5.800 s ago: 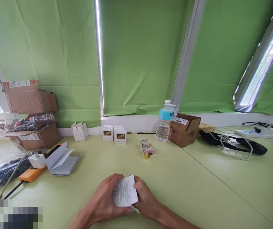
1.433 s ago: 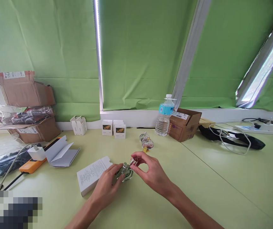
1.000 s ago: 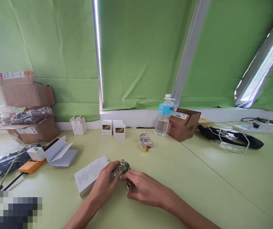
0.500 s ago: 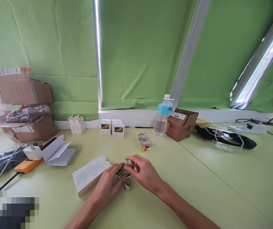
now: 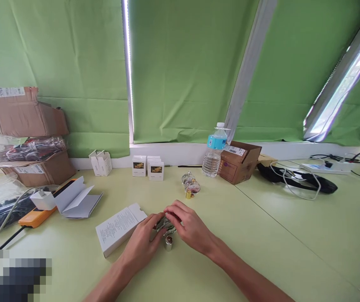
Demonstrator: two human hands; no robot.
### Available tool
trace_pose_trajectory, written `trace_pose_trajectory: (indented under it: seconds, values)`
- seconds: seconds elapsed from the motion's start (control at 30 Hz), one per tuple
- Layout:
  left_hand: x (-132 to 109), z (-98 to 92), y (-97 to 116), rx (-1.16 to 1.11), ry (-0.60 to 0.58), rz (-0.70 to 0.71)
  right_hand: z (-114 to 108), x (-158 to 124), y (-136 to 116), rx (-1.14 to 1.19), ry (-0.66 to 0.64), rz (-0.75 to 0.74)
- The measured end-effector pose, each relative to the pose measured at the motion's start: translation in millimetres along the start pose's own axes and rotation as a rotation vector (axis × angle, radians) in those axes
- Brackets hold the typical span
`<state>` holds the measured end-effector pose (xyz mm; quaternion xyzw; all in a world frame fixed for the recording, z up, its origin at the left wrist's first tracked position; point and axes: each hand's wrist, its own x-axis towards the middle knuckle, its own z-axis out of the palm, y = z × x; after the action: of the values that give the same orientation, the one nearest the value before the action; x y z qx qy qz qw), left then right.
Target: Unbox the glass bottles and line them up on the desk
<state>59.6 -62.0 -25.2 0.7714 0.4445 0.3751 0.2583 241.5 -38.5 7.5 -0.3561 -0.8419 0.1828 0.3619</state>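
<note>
Both of my hands meet on a small round glass bottle (image 5: 164, 225) at the middle of the green table. My left hand (image 5: 142, 241) grips the bottle's body from the left. My right hand (image 5: 188, 225) pinches at its top, fingers closed over the nozzle. A small silver cap (image 5: 168, 243) stands on the table just in front of the bottle, between my hands. A white printed box (image 5: 118, 228) lies on its side, close to my left hand.
Another glass bottle with a gold cap (image 5: 190, 186) lies further back. Small white boxes (image 5: 148, 167), a water bottle (image 5: 213, 152) and a brown carton (image 5: 240, 162) line the far edge. An orange device, charger and folded card (image 5: 73, 200) sit left; cables (image 5: 296, 181) right.
The white box left my hands and now lies on the table. The bottle came out, its silver cap was set down, and my right hand returned to the bottle's top.
</note>
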Motion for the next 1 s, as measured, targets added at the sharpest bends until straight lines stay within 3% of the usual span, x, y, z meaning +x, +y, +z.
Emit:
trace_pose_trajectory:
  seconds: [0.23, 1.0]
  values:
    - [-0.2, 0.5, -1.3, -0.007, -0.003, 0.016, 3.4, 1.3, 5.2, -0.028, 0.079, 0.087]
    - [3.6, 1.6, -5.6, 0.022, -0.025, 0.044, 3.6, 1.6, 5.0, -0.061, 0.000, -0.057]
